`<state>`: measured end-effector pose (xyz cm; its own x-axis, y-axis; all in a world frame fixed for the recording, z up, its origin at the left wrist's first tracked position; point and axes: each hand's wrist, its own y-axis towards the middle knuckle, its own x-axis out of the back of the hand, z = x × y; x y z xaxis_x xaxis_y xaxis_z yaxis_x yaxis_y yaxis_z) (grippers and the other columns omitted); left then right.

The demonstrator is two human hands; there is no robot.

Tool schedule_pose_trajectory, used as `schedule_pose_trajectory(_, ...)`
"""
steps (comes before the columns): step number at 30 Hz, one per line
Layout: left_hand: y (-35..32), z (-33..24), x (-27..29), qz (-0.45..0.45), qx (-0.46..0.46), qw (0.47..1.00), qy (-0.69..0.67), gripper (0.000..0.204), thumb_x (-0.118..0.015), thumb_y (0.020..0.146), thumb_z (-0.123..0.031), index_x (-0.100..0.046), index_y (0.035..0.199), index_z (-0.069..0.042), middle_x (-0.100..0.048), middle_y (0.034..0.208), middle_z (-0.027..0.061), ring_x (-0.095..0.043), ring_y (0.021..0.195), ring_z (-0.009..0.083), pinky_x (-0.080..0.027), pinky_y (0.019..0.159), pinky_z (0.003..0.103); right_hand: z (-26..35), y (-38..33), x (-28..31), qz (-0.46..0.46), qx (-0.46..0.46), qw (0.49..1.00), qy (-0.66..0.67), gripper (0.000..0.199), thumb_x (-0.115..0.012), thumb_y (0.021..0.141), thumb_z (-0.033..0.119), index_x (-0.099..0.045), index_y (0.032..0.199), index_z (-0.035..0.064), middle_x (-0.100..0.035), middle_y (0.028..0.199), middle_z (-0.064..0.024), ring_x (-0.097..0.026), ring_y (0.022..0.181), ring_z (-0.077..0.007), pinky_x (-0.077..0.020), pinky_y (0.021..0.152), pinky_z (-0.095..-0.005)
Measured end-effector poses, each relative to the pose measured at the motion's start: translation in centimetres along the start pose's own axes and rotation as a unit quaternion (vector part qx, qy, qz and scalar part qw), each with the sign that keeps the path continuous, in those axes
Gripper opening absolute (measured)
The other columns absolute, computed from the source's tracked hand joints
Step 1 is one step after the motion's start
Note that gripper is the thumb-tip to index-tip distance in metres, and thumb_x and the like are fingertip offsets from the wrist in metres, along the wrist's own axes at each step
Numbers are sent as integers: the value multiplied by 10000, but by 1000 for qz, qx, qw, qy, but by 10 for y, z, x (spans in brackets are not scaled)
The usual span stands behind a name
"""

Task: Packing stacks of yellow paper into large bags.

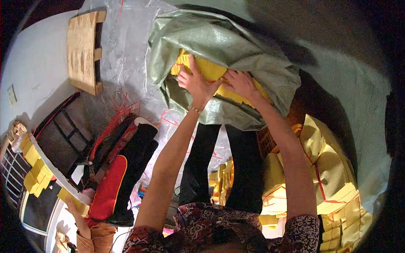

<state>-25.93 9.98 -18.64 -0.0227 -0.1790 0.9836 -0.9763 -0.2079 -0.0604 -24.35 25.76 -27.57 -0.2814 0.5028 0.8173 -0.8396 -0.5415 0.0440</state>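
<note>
A large green woven sack (202, 31) lies slouched in front of me, its mouth gathered around a yellow bundle (206, 68) of what looks like stacked paper pieces. My left hand (197, 86), with a beaded bracelet at the wrist, rests on the bundle, thumb and forefinger spread apart. Flat on the bundle's right part lies my right hand (242, 86), fingers stretched and partly over the sack's edge. Neither hand wraps round anything. Folds of the sack hide the bundle's ends.
A wooden pallet (83, 52) leans at the far left. Red strings (116, 124) hang near a red cushion (109, 185). Yellow bundles tied with red string (327, 181) pile up at my right. Lower left, another person's hand (72, 207) is at a table with yellow stacks (39, 177).
</note>
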Motion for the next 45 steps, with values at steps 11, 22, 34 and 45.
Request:
schedule_pose_trajectory(11, -15, 66, 18, -57, 167, 911, -374, 627, -681, 790, -253, -387, 1267, 29, -396, 1231, 202, -460, 1023, 263, -418, 822, 345, 57, 42, 63, -73, -88, 993, 32, 223, -526, 869, 238, -562, 990, 54, -576, 868, -177, -566, 797, -365, -453, 689, -470)
schedule_pose_trajectory(22, 20, 125, -38, 187, 432, 603, -644, 528, -621, 772, -469, -566, 1137, -93, -604, 1049, 20, -557, 940, 149, -437, 766, 289, 91, 139, 2, -36, 3, 991, 132, 258, -570, 835, 287, -561, 935, 50, -505, 1110, -204, -572, 855, -386, -464, 728, -473)
schedule_pose_trajectory(34, 22, 108, -40, 90, 365, 890, -258, 570, -751, 685, -482, -661, 943, 18, -687, 906, 131, -658, 795, 252, -485, 726, 355, 66, 122, 9, 67, -43, 991, 106, 209, -565, 823, 259, -526, 900, 69, -568, 779, -188, -565, 764, -361, -439, 690, -460)
schedule_pose_trajectory(45, 19, 113, -69, -79, 291, 878, -372, 511, -749, 700, -450, -663, 860, 27, -679, 819, 162, -657, 730, 278, -484, 678, 369, 72, 118, 16, 44, -7, 998, 46, 227, -530, 845, 271, -526, 920, 56, -569, 717, -216, -569, 656, -380, -445, 609, -475)
